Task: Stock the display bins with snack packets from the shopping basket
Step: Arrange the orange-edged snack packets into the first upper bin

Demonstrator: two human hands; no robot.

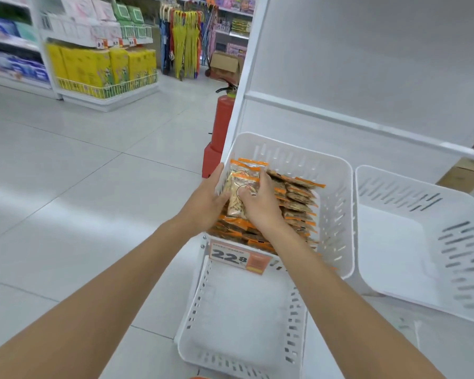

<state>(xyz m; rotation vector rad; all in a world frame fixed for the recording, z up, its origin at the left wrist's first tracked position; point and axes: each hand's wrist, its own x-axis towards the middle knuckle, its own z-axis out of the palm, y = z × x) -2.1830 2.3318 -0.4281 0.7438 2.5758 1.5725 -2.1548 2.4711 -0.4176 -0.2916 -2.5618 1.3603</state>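
The left hand grips the left wall of the far display bin, thumb along its rim. The right hand curls over a clear snack packet, holding it upright in the bin's left end, beside rows of darker packets.

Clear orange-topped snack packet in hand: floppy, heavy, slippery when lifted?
Probably floppy: the snack packet is thin clear film over loose pieces, so it should sag from one edge. Likely light: the right hand covers much of it. Glossy film may slide over the packed rows in the bin.
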